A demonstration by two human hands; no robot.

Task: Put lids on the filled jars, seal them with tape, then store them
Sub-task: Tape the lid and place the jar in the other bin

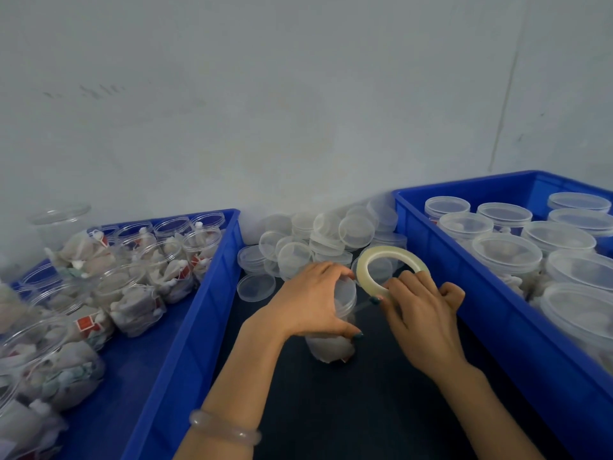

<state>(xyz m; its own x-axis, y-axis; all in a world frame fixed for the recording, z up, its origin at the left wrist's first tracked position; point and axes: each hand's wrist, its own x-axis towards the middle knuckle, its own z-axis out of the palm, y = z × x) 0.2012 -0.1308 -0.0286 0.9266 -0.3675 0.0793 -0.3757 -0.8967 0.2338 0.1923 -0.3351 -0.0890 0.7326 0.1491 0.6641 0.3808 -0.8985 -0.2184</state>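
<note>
Left hand [311, 300] curls fingers and thumb round the lidded jar [331, 348], upright on the table [331, 410] between 2 bins [212, 293], likely to steady it, while right hand [421, 310] fingers pinch the tape roll [391, 260] just beside the lid [346, 290], seemingly keeping the strip taut for sealing.

The left hand [311, 298] grips a lidded jar [335, 330] on the dark table [348, 410]; the right hand [421, 313] holds a tape roll [368, 263], seemingly stretching tape toward it.
</note>
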